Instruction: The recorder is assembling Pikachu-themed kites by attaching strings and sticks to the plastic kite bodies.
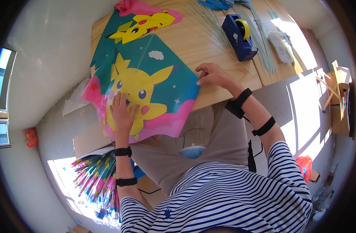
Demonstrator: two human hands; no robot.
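Evidently mid-handling, you have a kite-shaped plastic sheet [158,97], printed with a yellow cartoon creature, spread before you at 10 o'clock from the view's center. Its upper part lies on the wooden table [248,72], while its lower pink edge reaches past the tabletop toward your lap. Your left hand [124,112] is laid out flat on the print, fingers extended and grasping nothing. At the sheet's 3 o'clock corner, your right hand [215,75] has its thumb and forefinger parted; whether the thumb touches the edge, you cannot tell from this angle.

The step in hand looks like flattening and steadying the sheet. Fixing that corner would call for a light pinch by your right fingers, with your left palm keeping the film from sliding off the edge.

A second printed sheet [147,27] lies at 11 o'clock, a blue tape dispenser [239,44] at 1, thin pale sticks [266,56] between 1 and 2. Near 8 o'clock, a pile of colorful folded sheets [95,174] catches sunlight.
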